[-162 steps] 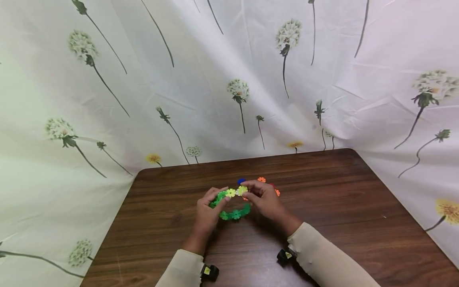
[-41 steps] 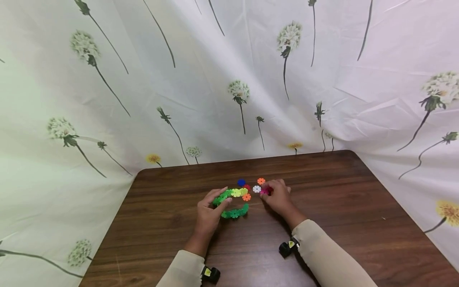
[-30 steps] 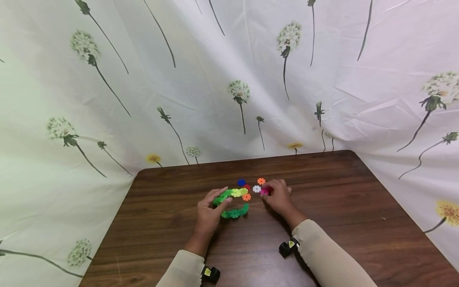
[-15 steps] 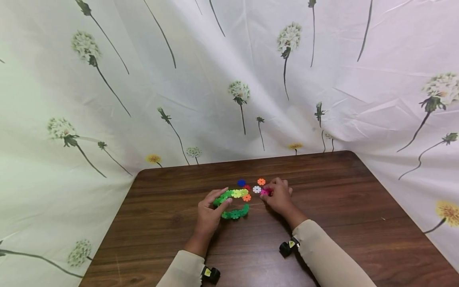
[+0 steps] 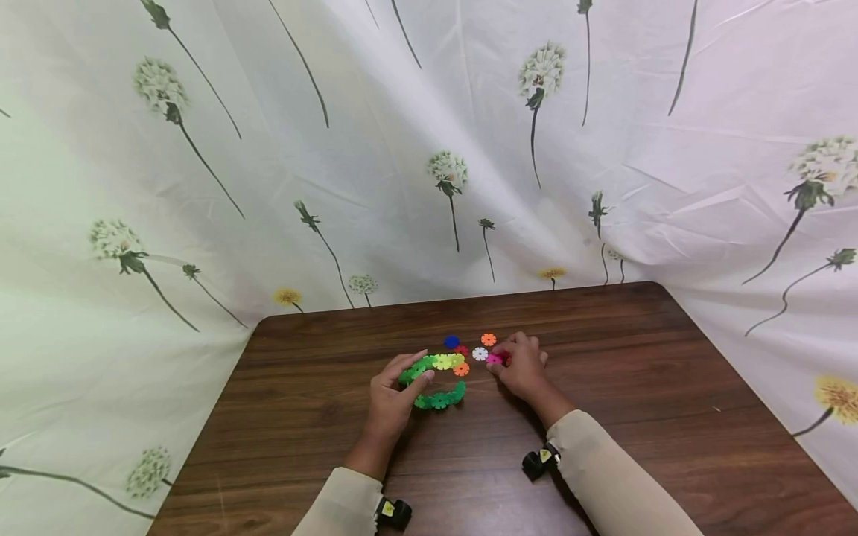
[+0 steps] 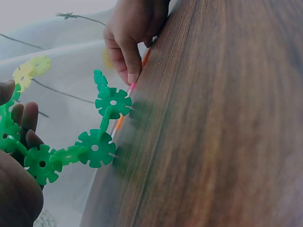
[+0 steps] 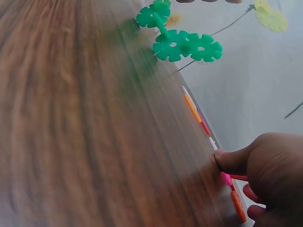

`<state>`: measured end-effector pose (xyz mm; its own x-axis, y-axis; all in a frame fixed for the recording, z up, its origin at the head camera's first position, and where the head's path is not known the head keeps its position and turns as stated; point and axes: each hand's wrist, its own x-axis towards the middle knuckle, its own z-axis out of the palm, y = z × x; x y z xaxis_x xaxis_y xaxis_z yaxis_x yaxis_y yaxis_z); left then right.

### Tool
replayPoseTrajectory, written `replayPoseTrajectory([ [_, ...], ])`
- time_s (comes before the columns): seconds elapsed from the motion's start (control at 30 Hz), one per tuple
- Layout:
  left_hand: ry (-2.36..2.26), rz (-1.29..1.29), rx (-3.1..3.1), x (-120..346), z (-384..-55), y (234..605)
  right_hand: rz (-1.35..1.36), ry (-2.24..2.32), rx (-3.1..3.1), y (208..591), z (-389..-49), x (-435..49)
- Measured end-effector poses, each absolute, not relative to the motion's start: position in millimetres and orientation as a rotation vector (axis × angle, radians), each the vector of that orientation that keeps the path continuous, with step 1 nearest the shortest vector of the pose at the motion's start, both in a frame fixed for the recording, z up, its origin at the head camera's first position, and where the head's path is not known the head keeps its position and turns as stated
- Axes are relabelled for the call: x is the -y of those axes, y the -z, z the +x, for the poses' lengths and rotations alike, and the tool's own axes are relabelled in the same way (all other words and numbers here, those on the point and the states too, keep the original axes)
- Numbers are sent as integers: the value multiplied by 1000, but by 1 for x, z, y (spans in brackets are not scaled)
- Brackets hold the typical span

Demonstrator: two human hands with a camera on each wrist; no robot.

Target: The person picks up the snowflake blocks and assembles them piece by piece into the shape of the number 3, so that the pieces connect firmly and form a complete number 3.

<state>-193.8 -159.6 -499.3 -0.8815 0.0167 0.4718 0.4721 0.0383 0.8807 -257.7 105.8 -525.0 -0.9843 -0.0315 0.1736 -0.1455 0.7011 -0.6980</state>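
My left hand (image 5: 392, 398) holds a curved chain of interlocking flower discs (image 6: 94, 147), green for most of its length and yellow (image 5: 442, 362) at one end. In the left wrist view the chain curls round in an open loop, raised off the table for the most part. To the right, my right hand (image 5: 523, 368) is down at the tabletop, thumb and fingertips pinching a pink flower disc (image 5: 494, 359). Its fingers partly cover a red disc (image 5: 506, 358) beside it. A white disc (image 5: 480, 353) lies just left of the pink one.
Loose discs lie around the hands on the brown wooden table (image 5: 603, 447): blue (image 5: 451, 342), red (image 5: 462, 350), orange (image 5: 488, 339) and another orange disc (image 5: 461, 369) near the chain's yellow end. A white curtain (image 5: 375, 186) printed with dandelions hangs behind the table.
Earlier, my right hand was at the yellow end of the chain; it has since moved right and down to the pink disc. Both hands stay nearly still over the last second.
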Motion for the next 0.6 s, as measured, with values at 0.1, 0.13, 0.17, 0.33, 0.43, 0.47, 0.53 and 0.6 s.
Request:
replayPoseTrajectory([
  [0.1,1906,-498,1982,159,-194,500,160,-1174,2761,525,-258,-106],
  [0.13,1906,-499,1981,159,-194,500,166,-1184,2759,525,-258,-107],
  [0.17,1906,-500,1979,159,-194,500,171,-1196,2754,525,-259,-107],
  [0.33,1907,-501,1979,159,-194,500,189,-1240,2718,525,-259,-106],
  [0.43,1913,-498,1976,159,-194,500,196,-1243,2698,525,-259,-106],
  [0.47,1913,-496,1977,159,-193,500,198,-1243,2692,525,-259,-105],
  [0.53,1911,-494,1979,158,-193,500,208,-1248,2676,525,-259,-105],
  [0.6,1907,-492,1985,158,-193,500,221,-1261,2660,524,-258,-105],
])
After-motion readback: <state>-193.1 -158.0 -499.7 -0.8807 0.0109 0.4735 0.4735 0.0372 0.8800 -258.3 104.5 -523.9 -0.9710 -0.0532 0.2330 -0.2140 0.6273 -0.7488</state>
